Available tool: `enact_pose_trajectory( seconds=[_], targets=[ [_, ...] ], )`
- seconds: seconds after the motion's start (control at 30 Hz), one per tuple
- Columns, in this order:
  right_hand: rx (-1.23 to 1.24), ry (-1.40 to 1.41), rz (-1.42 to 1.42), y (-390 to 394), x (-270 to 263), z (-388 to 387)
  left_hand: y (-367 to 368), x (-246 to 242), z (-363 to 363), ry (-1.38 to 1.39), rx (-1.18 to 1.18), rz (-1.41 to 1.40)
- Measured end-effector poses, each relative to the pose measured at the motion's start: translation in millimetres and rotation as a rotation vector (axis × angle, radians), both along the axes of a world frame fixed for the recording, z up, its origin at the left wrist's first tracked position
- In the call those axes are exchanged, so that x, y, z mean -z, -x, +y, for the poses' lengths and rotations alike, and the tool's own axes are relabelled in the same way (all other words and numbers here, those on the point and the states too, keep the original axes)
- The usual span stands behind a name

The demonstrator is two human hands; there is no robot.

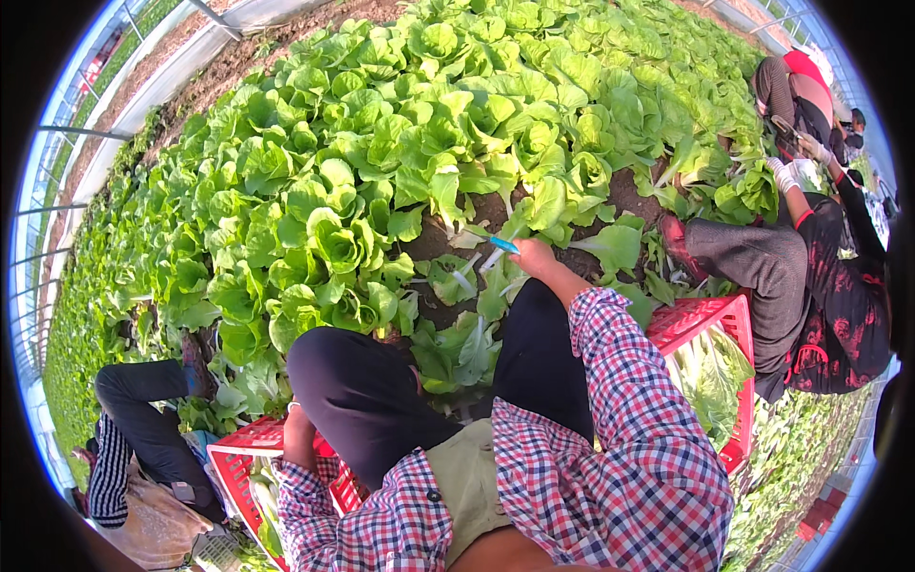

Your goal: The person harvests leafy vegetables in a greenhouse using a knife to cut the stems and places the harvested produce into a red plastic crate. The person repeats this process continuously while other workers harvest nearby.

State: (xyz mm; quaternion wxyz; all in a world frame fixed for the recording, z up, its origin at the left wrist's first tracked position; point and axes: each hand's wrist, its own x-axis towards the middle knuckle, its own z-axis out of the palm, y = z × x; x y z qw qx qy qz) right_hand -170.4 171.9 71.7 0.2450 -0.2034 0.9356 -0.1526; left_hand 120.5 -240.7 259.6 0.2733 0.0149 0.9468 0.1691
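My right hand (pixel 533 256) grips the blue handle of a knife (pixel 505 245) over the bare soil. The blade points left, toward the base of a leafy green cabbage plant (pixel 447 193) at the edge of the standing crop. Loose cut leaves (pixel 457 282) lie on the ground below the knife and between my knees. My left hand (pixel 299 425) is down beside my left knee, at the rim of a red plastic crate (pixel 246 437) holding pale-stemmed greens (pixel 266 493). Its fingers are mostly hidden, so their grip does not show.
Close on my right stands another red crate (pixel 743 314), with harvested heads (pixel 708 375) inside. Beyond it a co-worker (pixel 758 257) in white gloves crouches over greens; more people are behind. Another person (pixel 136 429) sits at my left. The greenhouse wall (pixel 107 161) curves along the left.
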Motion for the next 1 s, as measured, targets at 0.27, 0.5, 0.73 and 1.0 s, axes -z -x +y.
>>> enact_pose_trajectory(
  seconds=[0.27, 0.5, 0.73, 1.0],
  targets=[
    [0.351, -0.039, 0.173, -42.1, -86.1, 63.7, -14.1, 93.5, -65.1, -0.009, -0.262, 0.187],
    [0.712, 0.087, 0.103, -131.0, -122.5, 109.2, -15.1, 98.7, -70.2, 0.078, -0.234, 0.151],
    [0.544, 0.19, 0.17, -178.5, -117.0, 134.0, -5.3, 94.3, -72.8, 0.057, -0.238, 0.204],
    [0.765, 0.241, 0.004, -199.3, -118.3, 135.7, -8.2, 98.9, -81.4, 0.044, -0.317, 0.218]
  ],
)
